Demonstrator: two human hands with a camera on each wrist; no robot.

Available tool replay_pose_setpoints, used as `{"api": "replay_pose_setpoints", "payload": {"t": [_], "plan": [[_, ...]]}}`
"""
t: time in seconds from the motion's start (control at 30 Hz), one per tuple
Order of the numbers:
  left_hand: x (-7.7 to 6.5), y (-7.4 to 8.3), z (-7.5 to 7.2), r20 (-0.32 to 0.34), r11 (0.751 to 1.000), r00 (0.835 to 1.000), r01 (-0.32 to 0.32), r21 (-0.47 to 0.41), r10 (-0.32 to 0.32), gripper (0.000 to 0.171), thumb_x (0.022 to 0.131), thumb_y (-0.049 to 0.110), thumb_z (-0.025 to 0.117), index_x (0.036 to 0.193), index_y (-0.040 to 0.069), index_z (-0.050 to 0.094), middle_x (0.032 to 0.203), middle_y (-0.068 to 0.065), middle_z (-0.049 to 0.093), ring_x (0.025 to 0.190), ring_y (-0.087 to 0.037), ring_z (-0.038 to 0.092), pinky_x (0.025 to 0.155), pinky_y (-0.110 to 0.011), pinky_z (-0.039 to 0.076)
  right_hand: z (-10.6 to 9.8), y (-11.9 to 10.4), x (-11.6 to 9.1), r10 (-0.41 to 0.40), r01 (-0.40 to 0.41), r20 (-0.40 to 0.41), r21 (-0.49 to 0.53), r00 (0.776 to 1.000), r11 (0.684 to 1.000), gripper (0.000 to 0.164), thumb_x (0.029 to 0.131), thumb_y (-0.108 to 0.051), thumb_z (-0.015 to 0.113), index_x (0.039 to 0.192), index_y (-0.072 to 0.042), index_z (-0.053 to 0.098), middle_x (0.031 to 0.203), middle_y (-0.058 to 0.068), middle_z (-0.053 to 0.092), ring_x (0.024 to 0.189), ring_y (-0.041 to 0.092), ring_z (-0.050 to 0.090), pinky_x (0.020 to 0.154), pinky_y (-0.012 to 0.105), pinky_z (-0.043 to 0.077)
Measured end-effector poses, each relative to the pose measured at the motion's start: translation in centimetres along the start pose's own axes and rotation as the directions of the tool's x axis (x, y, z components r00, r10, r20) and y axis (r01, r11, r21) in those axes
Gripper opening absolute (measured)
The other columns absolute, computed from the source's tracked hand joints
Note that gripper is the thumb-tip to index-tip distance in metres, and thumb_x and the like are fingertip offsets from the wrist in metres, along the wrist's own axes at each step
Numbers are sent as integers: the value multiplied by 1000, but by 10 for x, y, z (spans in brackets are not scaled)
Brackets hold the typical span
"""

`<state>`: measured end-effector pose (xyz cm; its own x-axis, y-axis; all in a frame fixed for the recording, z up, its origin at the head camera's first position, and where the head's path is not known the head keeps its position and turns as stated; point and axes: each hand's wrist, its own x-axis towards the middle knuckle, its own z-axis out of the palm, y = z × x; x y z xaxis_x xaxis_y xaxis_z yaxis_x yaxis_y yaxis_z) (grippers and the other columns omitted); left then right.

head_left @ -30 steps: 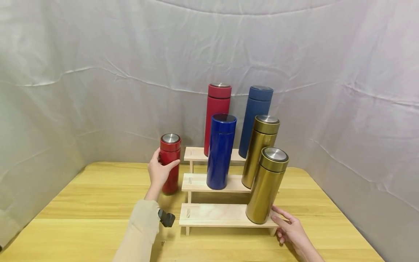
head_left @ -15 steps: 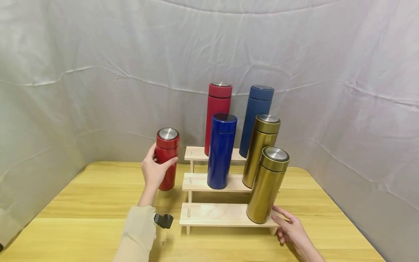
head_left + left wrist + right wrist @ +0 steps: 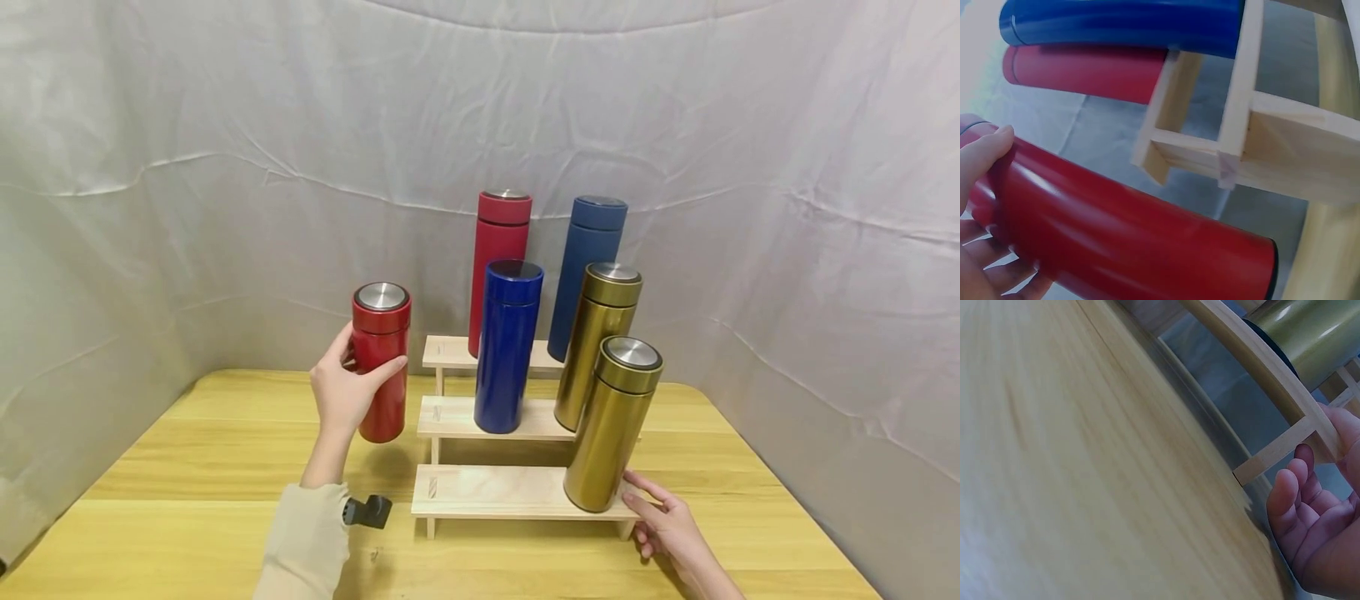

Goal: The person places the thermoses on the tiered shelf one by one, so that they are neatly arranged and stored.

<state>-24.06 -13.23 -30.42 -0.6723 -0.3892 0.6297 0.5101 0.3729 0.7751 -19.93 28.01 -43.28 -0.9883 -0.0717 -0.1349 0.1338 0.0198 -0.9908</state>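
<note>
My left hand [image 3: 341, 392] grips a glossy red thermos [image 3: 383, 417] with a steel-topped lid, thumb across its front. The flask is upright, left of the stand, with a shadow on the table below it. In the left wrist view, fingers [image 3: 997, 269] wrap the thermos [image 3: 1135, 225] near its lid end. My right hand [image 3: 670, 525] holds the right end of the lowest step of the three-step wooden stand [image 3: 495, 492]. Seen from the right wrist, its fingers curl beside the stand's leg [image 3: 1275, 450]. A gold thermos [image 3: 611, 442] stands on that step, close to my thumb.
The middle step carries a glossy blue thermos [image 3: 508, 358] and another gold thermos [image 3: 600, 333]. On the top step stand a matte red thermos [image 3: 498, 250] and a matte blue thermos [image 3: 588, 258]. A grey cloth [image 3: 300, 167] surrounds the wooden table [image 3: 187, 475].
My left hand has brought the red thermos slightly left and closer to me, and its lid shows higher in view. My right hand and the stand have stayed put.
</note>
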Motion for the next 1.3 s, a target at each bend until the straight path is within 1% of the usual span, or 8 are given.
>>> {"api": "replay_pose_setpoints", "payload": {"t": [0.17,0.3,0.53,0.7,0.83,1.07,1.3], "plan": [[-2,12,-5,23,1000,1000,-15,-7,15,58,65,23,81,116,11,58,101,-9,63,84,-20,58,71,-37,49,0,0,0,1,-1,-1,0,1000,1000,26,87,-21,59,96,-45,60,49,1,46,41,8,44,39,20,42],[-4,18,-6,35,1000,999,-26,-11,26,56,64,25,81,115,12,59,99,-7,64,82,-18,58,69,-35,49,1,-1,0,-7,7,-4,0,1000,1000,26,87,-20,59,95,-45,60,49,1,46,41,8,44,39,20,42],[-8,27,-8,52,998,997,-58,39,56,54,64,31,81,112,15,61,95,-3,65,77,-16,60,66,-33,50,1,0,1,-27,27,-8,3,1000,1000,27,86,-20,59,94,-46,60,48,0,46,39,7,43,37,20,42],[-11,37,-11,74,997,995,-72,38,69,53,63,30,81,110,14,61,93,-2,65,75,-16,61,65,-33,51,1,0,1,-28,28,-12,5,1000,1000,27,87,-20,59,94,-46,60,48,0,46,40,7,44,37,20,42],[-15,46,-13,92,998,994,-58,26,55,55,62,30,82,111,16,62,93,-2,65,74,-16,61,64,-33,51,1,0,1,-22,22,-7,7,1000,1000,26,87,-20,58,95,-44,59,48,0,46,41,7,44,38,21,42],[-21,58,-14,153,1000,988,-10,-28,14,56,63,32,81,113,17,62,93,-3,65,76,-17,61,65,-33,51,0,-1,0,-6,6,3,13,1000,1000,25,87,-20,59,96,-43,59,49,1,47,41,8,44,38,22,43],[-28,64,-9,198,995,980,41,-86,-23,56,59,27,84,110,17,63,89,-3,66,73,-17,61,64,-31,51,0,0,0,-9,9,2,12,1000,1000,26,87,-20,58,95,-44,60,48,0,47,41,7,44,38,21,43]]}}
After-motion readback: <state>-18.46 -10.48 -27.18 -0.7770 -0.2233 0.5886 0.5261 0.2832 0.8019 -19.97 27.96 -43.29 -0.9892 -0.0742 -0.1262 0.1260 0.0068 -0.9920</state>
